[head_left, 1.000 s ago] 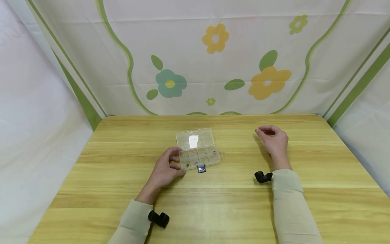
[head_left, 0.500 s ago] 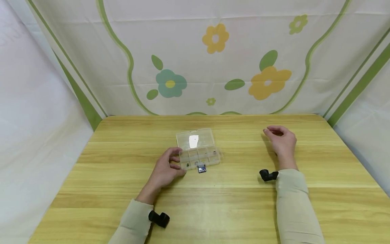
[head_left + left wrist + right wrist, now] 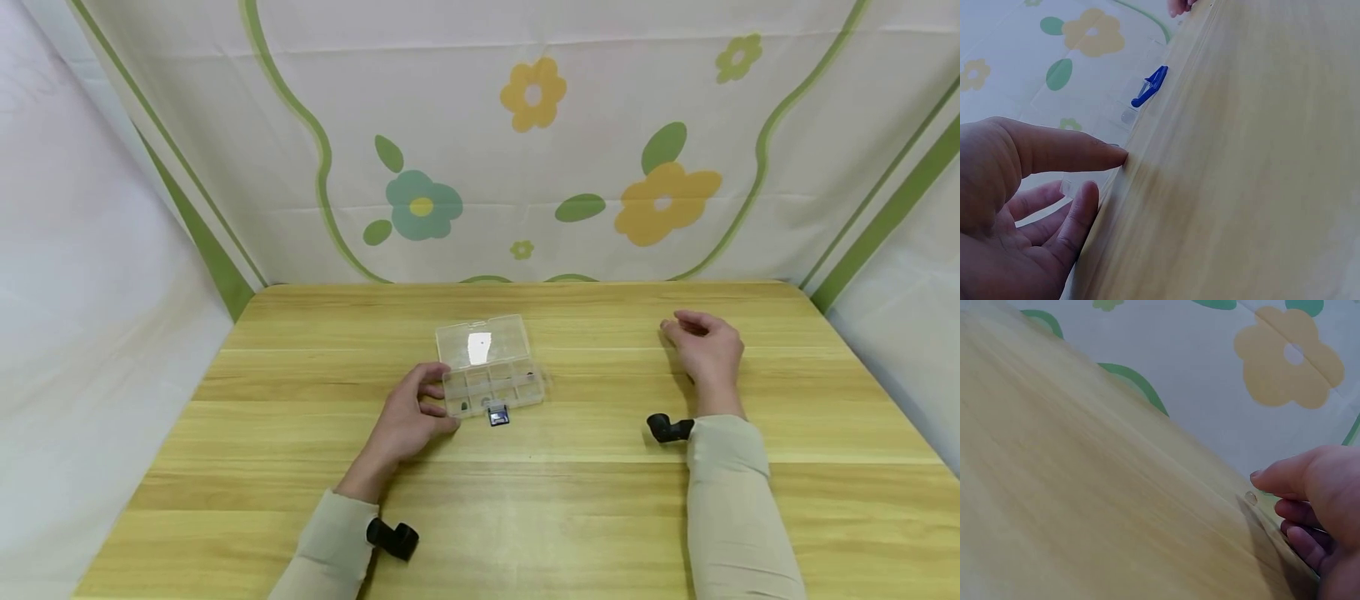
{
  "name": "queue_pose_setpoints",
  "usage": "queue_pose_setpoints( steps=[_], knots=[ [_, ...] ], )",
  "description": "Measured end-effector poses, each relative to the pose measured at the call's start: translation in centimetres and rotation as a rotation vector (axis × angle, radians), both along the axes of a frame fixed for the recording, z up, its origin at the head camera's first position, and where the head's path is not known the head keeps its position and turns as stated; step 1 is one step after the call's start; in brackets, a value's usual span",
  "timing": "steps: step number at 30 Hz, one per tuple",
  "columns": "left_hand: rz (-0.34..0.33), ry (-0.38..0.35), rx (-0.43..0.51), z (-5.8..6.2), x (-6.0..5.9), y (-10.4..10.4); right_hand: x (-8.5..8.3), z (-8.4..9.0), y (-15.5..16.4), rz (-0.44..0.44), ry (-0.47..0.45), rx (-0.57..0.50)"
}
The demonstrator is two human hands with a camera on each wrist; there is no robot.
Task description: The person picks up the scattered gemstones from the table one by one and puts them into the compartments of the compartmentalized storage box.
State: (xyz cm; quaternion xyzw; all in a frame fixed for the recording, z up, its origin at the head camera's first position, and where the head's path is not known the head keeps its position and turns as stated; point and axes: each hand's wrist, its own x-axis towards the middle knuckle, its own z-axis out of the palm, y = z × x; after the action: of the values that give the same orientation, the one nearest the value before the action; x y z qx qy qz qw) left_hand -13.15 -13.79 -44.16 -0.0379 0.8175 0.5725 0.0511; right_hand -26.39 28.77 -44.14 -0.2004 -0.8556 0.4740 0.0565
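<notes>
A clear compartment box (image 3: 495,390) stands on the wooden table with its lid (image 3: 480,340) swung back. My left hand (image 3: 408,417) holds the box's left end, thumb at the front corner and a finger near the lid hinge. A small green piece (image 3: 464,407) lies in the front-left compartment. At the front edge sits a blue clasp-like piece (image 3: 1149,87). My right hand (image 3: 708,350) is over the table, well right of the box, thumb and fingers curled. In the right wrist view a tiny clear bead (image 3: 1251,498) shows at its fingertips, seemingly pinched; the contact is partly hidden.
The wooden table (image 3: 585,517) ends at the back against a white curtain (image 3: 480,108) printed with flowers. White cloth also hangs at both sides. Each sleeve carries a small black camera mount (image 3: 393,540).
My right hand has drifted to the right, away from the box, with its fingers still curled. My left hand and the box have stayed in place.
</notes>
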Motion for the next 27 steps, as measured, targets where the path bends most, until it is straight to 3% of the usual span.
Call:
queue_pose_setpoints(
  steps=[12, 27],
  knots=[
    [0.004, -0.007, 0.009, -0.19, 0.13, 0.06, 0.01, -0.60, 0.01, 0.136, 0.069, 0.165],
    [0.004, 0.005, 0.011, -0.07, 0.09, 0.03, -0.21, -0.93, 0.03, 0.180, 0.093, 0.206]
  ],
)
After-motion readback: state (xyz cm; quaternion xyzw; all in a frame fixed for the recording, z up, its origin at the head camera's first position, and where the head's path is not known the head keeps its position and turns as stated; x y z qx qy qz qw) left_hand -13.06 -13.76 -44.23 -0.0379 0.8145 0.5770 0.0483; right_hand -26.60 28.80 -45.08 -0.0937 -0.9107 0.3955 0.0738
